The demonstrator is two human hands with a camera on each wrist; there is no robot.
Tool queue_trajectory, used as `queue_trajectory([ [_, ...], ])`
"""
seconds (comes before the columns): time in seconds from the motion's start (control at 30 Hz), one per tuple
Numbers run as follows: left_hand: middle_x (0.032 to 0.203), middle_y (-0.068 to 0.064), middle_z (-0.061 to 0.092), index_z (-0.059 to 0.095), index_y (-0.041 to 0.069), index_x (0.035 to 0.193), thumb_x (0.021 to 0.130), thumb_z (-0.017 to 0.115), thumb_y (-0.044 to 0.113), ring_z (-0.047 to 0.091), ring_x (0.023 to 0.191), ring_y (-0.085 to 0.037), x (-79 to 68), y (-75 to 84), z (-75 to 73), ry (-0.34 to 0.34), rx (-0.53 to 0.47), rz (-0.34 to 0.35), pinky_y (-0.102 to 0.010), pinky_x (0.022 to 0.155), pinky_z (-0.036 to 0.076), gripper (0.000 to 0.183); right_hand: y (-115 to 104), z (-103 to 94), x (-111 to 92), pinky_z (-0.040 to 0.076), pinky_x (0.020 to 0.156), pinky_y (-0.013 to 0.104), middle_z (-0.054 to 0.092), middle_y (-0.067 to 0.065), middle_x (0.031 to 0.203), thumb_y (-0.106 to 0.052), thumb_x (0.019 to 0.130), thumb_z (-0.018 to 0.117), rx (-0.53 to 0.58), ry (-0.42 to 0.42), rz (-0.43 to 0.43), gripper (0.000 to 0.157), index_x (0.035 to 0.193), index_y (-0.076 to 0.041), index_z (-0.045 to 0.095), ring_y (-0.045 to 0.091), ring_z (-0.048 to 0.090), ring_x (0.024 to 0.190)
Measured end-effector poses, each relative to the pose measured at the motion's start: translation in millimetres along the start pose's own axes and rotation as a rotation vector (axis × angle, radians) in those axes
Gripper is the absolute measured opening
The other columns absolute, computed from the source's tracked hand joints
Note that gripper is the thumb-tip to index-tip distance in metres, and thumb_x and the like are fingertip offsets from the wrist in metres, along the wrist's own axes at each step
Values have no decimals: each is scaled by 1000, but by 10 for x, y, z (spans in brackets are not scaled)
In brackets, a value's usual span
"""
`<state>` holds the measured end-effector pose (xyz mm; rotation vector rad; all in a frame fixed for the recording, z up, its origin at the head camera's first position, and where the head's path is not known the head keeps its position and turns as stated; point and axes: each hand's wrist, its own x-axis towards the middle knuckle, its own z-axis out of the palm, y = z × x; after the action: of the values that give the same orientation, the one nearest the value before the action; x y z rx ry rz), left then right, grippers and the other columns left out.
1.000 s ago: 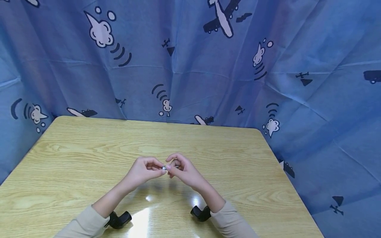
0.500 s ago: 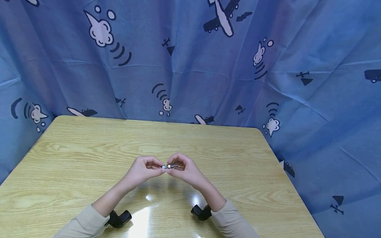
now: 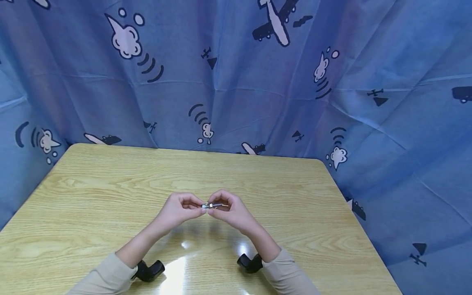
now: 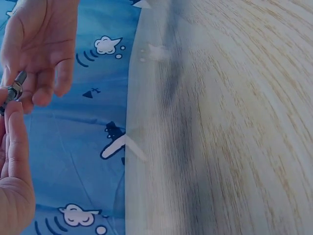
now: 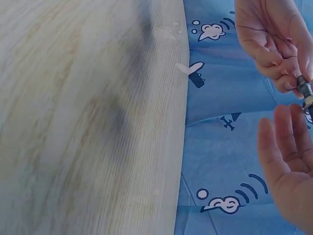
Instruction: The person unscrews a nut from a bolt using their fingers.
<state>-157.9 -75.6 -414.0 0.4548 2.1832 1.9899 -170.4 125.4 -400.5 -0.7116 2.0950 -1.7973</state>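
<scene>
A small threaded metal bolt (image 3: 217, 205) with a brass-coloured ring or nut on it is held level above the table in the head view. My left hand (image 3: 179, 209) pinches its silvery left end between thumb and fingertips. The thumb and index finger of my right hand (image 3: 232, 209) close on it near the ring, while its thin right tip shows between those fingers. At the left edge of the left wrist view the bolt (image 4: 15, 89) is partly covered by fingers. Its threads show at the right edge of the right wrist view, where the bolt (image 5: 305, 89) is cut off.
The light wood-grain table (image 3: 110, 184) lies below both hands. A blue printed curtain (image 3: 236, 82) hangs along its back and sides. Each wrist carries a black camera mount (image 3: 148, 271), low above the table.
My right index finger, raised a second ago, has come down against the bolt. The right fingers have shifted slightly right, uncovering more of the shaft. My left hand has stayed nearly still.
</scene>
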Motion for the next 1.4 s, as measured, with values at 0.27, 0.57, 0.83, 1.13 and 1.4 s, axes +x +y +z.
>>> queue_trajectory([
  [0.27, 85, -11, 67, 68, -1, 92, 79, 75, 17, 65, 75, -20, 8, -11, 4, -2, 3, -1, -30, 68, 54, 23, 1, -14, 13, 53, 78, 39, 62, 10, 94, -10, 91, 60, 20, 16, 40, 22, 103, 8, 57, 22, 62, 83],
  [0.57, 86, -11, 67, 68, -2, 92, 80, 74, 15, 65, 76, -20, 2, -6, -6, -3, 6, -4, -29, 68, 54, 23, -2, -20, 13, 53, 78, 31, 59, 19, 102, -8, 89, 63, 27, 18, 30, 24, 108, 6, 56, 16, 61, 89],
  [0.83, 86, -11, 67, 67, -2, 93, 80, 74, 14, 65, 76, -19, -9, -12, -9, -17, 5, -6, -29, 69, 54, 22, 15, -19, 10, 53, 76, 30, 60, 16, 96, -3, 86, 64, 55, 13, 25, 23, 102, 10, 56, 15, 61, 85],
  [1.13, 86, -10, 67, 68, -2, 93, 79, 74, 16, 65, 77, -20, -6, -21, -7, -13, 13, -15, -30, 69, 54, 23, -5, -25, 5, 54, 72, 32, 60, 10, 86, -10, 93, 57, 82, -2, 62, 25, 109, 9, 53, 15, 61, 74],
  [1.4, 85, -11, 67, 68, -2, 93, 79, 74, 13, 65, 75, -19, -14, -27, -9, -15, 12, -12, -29, 67, 54, 21, -1, -33, -4, 52, 79, 31, 57, 17, 102, -3, 85, 64, 33, 4, 12, 33, 115, 5, 52, 23, 58, 91],
])
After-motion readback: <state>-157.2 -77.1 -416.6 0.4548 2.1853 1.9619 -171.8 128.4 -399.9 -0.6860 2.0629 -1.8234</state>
